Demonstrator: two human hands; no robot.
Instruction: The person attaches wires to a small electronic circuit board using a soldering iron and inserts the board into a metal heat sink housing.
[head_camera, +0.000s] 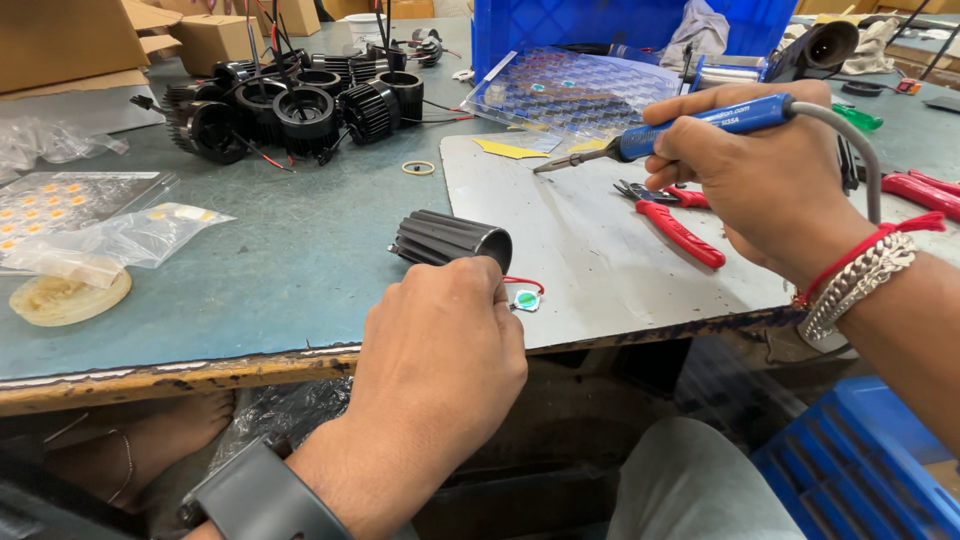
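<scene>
The right hand (760, 190) is curled tight around the blue handle of a soldering iron (690, 125), its tip raised over the grey metal sheet (600, 250) and pointing left. The left hand (440, 350) is loosely closed with its fingertips pinching a thin red wire (522, 283) at the mouth of a black finned housing (448, 240) lying on its side. A small round chip (526, 299) lies on the sheet just right of that hand, with red-handled pliers (675, 222) further right under the iron.

The left hand (440, 335) is curled, knuckles up, fingertips pinched; the right hand (755, 170) is raised, fingers wrapped in a pen-like grip.
</scene>
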